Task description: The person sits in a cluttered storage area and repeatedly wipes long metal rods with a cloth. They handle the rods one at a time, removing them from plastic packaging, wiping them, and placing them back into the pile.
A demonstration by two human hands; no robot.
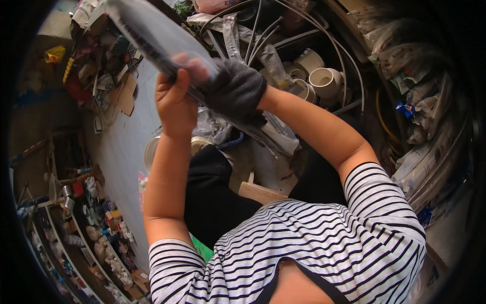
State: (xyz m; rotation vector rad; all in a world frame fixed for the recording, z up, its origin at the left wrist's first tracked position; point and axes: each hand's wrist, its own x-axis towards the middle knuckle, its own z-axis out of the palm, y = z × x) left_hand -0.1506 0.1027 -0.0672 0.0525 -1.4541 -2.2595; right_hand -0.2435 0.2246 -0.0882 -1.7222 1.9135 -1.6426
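Observation:
A long object in a clear plastic sleeve (167, 32), with a dark strip along one side, slants from the upper left down between my knees. My bare left hand (176, 100) grips it from the left, thumb up along the dark side. My right hand (235, 87), in a black glove, closes around it just below. Blurred fingertips show through or behind the plastic; which hand they belong to is hard to tell. The lower end of the sleeve (281, 138) hangs past the glove. What the sleeve contains is not clear.
White plastic pipe fittings (324, 78) and curved hoses (341, 57) lie ahead on the right. Plastic-wrapped goods (414, 60) line the right side. Stocked shelves (79, 250) stand at left beyond the grey floor (121, 163). A wooden piece (262, 192) sits between my legs.

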